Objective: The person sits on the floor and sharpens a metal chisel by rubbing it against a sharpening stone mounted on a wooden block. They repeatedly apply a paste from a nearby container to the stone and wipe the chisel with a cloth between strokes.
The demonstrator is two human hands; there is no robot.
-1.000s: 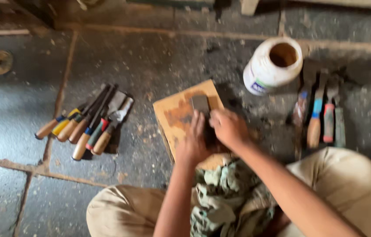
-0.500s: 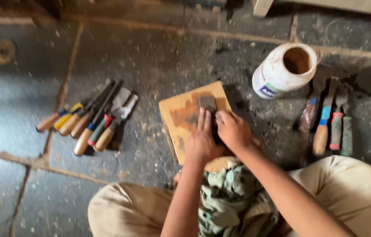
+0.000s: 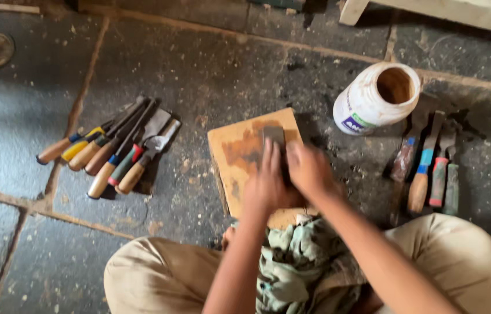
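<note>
Since a moment ago both hands have slid a little nearer along the wooden board (image 3: 239,148); the left hand (image 3: 266,183) and right hand (image 3: 309,171) lie closed down together over a small dark blade (image 3: 274,135). Its long axis runs away from the person, its tip near the board's far edge. Around it lie a dusty stone floor (image 3: 199,70), chisels (image 3: 112,151), and a white jar (image 3: 376,99).

Stone floor (image 3: 210,64) bears chisels (image 3: 112,151), board (image 3: 239,151), white jar (image 3: 373,102).
</note>
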